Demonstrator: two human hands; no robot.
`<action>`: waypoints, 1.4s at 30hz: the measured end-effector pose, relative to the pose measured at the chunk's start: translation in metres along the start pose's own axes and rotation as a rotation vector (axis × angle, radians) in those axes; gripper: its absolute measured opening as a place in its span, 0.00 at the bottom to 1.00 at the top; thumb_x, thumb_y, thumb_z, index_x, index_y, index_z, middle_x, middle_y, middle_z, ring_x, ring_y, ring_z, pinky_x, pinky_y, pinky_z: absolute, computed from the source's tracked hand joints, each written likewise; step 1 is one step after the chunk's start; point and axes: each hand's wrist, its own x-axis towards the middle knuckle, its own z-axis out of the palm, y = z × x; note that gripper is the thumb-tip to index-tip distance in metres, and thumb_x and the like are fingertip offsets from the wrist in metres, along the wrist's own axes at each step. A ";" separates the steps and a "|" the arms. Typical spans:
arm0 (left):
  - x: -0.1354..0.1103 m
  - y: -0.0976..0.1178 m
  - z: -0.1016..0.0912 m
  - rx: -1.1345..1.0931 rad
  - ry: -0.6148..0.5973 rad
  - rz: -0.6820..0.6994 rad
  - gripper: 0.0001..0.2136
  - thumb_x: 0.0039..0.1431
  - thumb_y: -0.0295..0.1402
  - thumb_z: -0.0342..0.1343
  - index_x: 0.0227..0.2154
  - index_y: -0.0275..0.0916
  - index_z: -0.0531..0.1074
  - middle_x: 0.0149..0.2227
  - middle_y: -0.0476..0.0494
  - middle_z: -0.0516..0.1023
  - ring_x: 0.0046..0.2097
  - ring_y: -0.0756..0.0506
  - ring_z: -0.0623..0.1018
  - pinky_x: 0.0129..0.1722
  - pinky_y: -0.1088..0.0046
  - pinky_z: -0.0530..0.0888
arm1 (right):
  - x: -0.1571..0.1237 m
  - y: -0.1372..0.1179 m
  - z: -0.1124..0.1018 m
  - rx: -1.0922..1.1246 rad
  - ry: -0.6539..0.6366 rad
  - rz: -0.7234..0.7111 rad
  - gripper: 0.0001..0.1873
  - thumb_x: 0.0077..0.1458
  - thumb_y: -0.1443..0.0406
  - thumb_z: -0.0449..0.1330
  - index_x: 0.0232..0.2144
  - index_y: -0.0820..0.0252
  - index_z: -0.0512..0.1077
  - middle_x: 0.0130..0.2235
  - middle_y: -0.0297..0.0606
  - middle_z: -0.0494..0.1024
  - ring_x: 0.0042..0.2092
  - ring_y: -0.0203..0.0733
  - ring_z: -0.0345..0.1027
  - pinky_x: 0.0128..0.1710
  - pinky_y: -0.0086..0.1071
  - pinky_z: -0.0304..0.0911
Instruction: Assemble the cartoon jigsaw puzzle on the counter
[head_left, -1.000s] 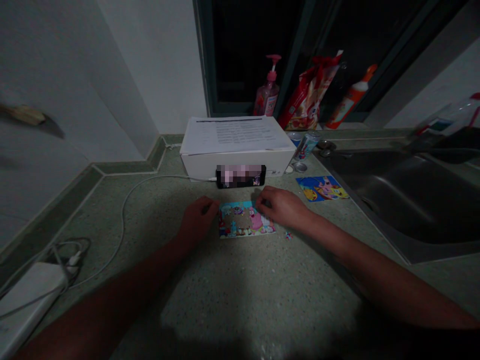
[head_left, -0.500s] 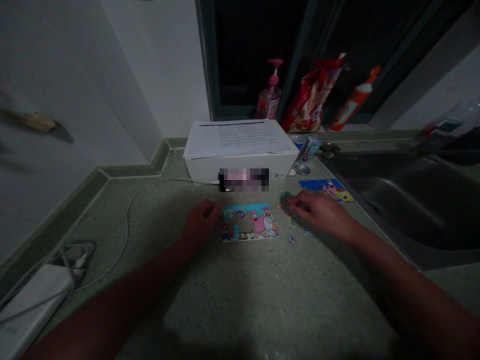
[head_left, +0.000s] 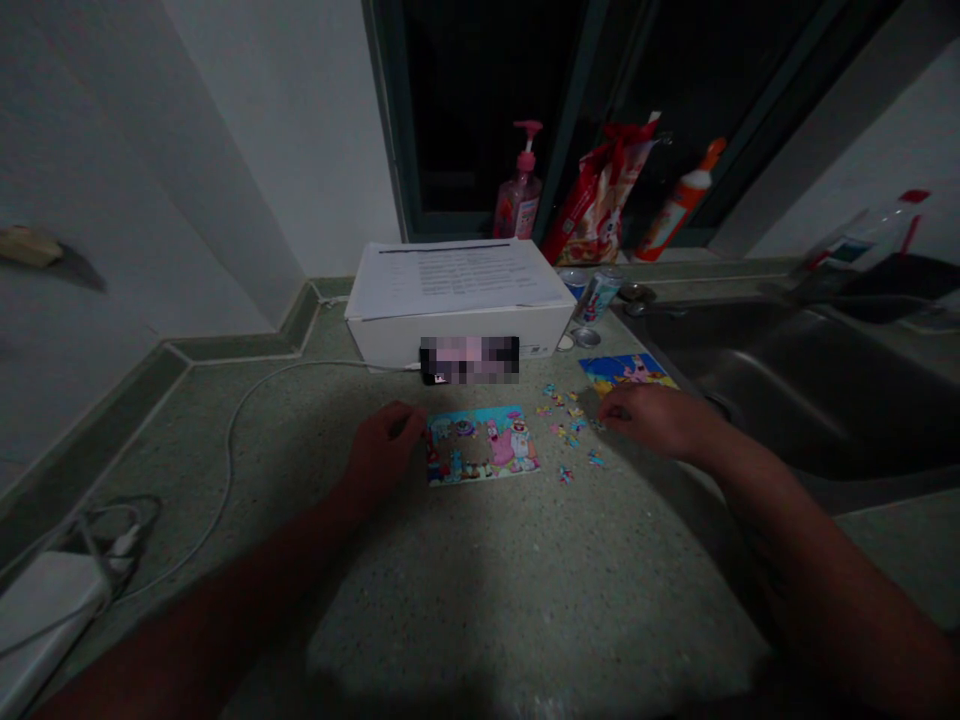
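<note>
On the worktop [head_left: 450,590], the left hand [head_left: 382,448] curls its fingers at the edge of a gapped jigsaw [head_left: 501,447], before a paper-topped box [head_left: 390,338], contents hidden; loose pieces [head_left: 575,425] lie beside the right hand [head_left: 664,420]. Whether either pinches anything is unclear.

Right hand [head_left: 654,418]: off the jigsaw puzzle [head_left: 500,446], now by the blue cartoon card [head_left: 628,368]
Loose pieces [head_left: 576,426]: way more showing

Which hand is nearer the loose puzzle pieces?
Right. The right hand is at the right edge of the loose puzzle pieces; the left hand is farther off to their left, by the left edge of the unfinished puzzle.
</note>
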 end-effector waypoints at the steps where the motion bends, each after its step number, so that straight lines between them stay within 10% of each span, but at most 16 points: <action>1: 0.000 -0.001 0.000 -0.002 -0.003 0.002 0.18 0.60 0.48 0.49 0.23 0.42 0.72 0.27 0.47 0.74 0.32 0.43 0.73 0.37 0.66 0.68 | 0.000 -0.001 0.000 -0.006 -0.002 0.005 0.14 0.63 0.66 0.56 0.41 0.57 0.82 0.44 0.45 0.86 0.45 0.53 0.79 0.45 0.41 0.69; 42: 0.000 -0.003 0.001 0.031 -0.008 0.019 0.17 0.63 0.46 0.51 0.23 0.42 0.73 0.28 0.47 0.76 0.33 0.43 0.75 0.40 0.66 0.72 | 0.004 0.005 0.021 0.015 0.054 0.050 0.10 0.61 0.60 0.59 0.40 0.54 0.79 0.40 0.42 0.84 0.41 0.51 0.78 0.40 0.40 0.68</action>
